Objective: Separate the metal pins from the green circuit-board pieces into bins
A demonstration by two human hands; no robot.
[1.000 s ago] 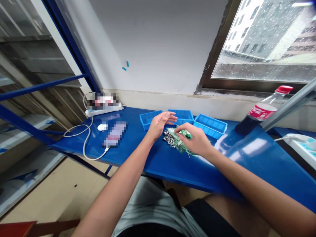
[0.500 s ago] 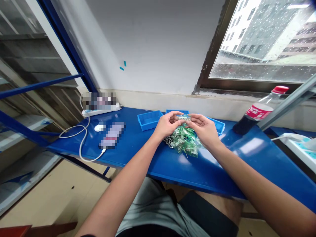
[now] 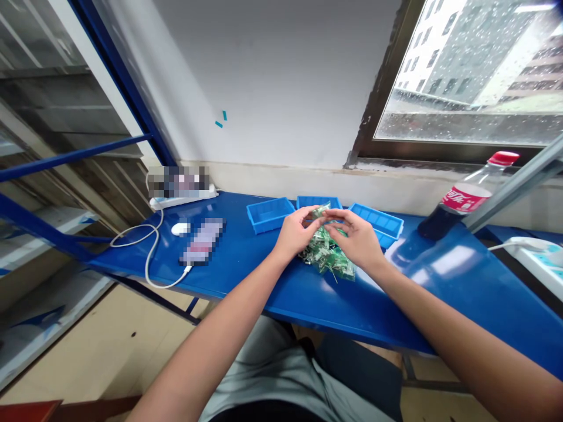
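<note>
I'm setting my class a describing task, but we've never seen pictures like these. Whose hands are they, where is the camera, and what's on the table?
No machine here: a person is working with bare hands. One camera, worn on the person's head, takes every picture, looking forward and down. The left hand and right hand meet over a pile of green and clear packets on a blue table. A clear packet shows at their fingertips; which fingers grip it is hard to tell. Behind are three blue trays; a bottle stands to the right.
</note>
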